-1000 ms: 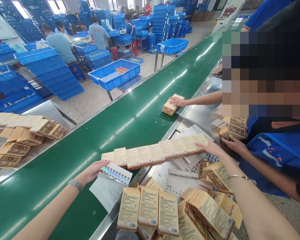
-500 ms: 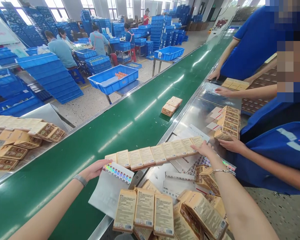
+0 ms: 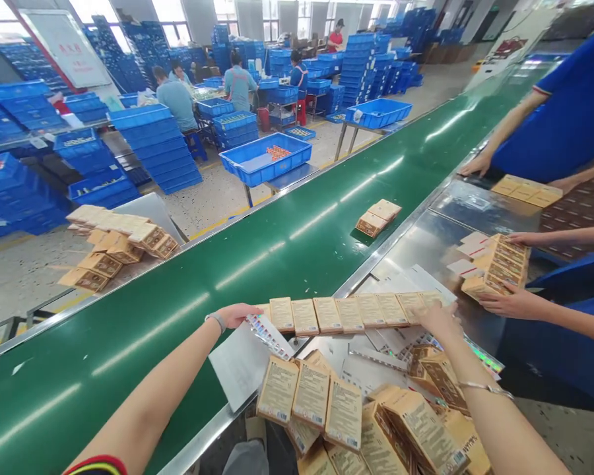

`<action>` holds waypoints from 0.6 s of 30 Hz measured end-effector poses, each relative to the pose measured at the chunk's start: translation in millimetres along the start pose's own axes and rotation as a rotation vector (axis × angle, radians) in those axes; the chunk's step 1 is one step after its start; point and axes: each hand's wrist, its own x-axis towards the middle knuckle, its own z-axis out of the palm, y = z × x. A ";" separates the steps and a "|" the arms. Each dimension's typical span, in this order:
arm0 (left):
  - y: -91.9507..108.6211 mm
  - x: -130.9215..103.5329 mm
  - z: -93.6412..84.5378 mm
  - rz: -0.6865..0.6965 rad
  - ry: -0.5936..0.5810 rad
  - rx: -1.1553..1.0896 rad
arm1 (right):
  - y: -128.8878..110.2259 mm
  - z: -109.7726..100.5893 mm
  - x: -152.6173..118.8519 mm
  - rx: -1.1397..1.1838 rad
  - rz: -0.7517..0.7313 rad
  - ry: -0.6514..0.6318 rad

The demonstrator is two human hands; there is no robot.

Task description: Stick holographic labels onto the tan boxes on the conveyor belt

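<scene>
A long row of small tan cardboard boxes (image 3: 327, 315) stretches between my hands across the belt's near edge. My left hand (image 3: 238, 315) closes on the row's left end, beside a white sheet with a shiny sticker strip (image 3: 242, 363). At the right end, my right hand (image 3: 440, 320) grips the last boxes, its fingertips partly hidden and blurred. Below the row lies a heap of similar boxes (image 3: 344, 412), some upright and some tilted. More sticker sheets (image 3: 371, 376) rest between the row and the heap.
A green conveyor belt (image 3: 178, 330) runs diagonally, carrying two boxes (image 3: 379, 218). To the right, a co-worker's hands hold a block of boxes (image 3: 499, 267) on the metal table (image 3: 426, 237). Across the belt are stacked boxes (image 3: 123, 244) and a blue bin (image 3: 267, 161).
The view has turned left, so everything sits farther right. Both my hands still hold the row's ends. The co-worker's second hand now touches their block of boxes.
</scene>
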 end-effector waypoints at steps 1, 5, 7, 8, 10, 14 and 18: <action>-6.1 0.0 1.0 0.020 -0.003 -0.023 | -3.1 -5.4 -10.2 -0.027 -0.043 -0.015; -23.0 -8.7 0.0 0.103 0.002 -0.128 | -25.6 -23.0 -64.1 -0.120 -0.330 -0.106; -29.1 -22.6 -8.0 0.136 0.003 -0.175 | -44.6 -26.2 -93.0 -0.158 -0.493 -0.151; -32.3 -32.1 -14.4 0.149 -0.001 -0.193 | -56.6 -25.8 -105.7 -0.176 -0.573 -0.172; -39.2 -53.6 -30.4 0.168 -0.013 -0.218 | -85.6 -20.7 -124.4 -0.208 -0.731 -0.207; -49.4 -82.6 -60.1 0.178 -0.035 -0.218 | -154.3 3.7 -131.1 -0.267 -0.955 -0.249; -43.9 -65.5 -57.3 0.175 -0.045 -0.196 | -210.2 30.9 -114.8 -0.314 -0.997 -0.317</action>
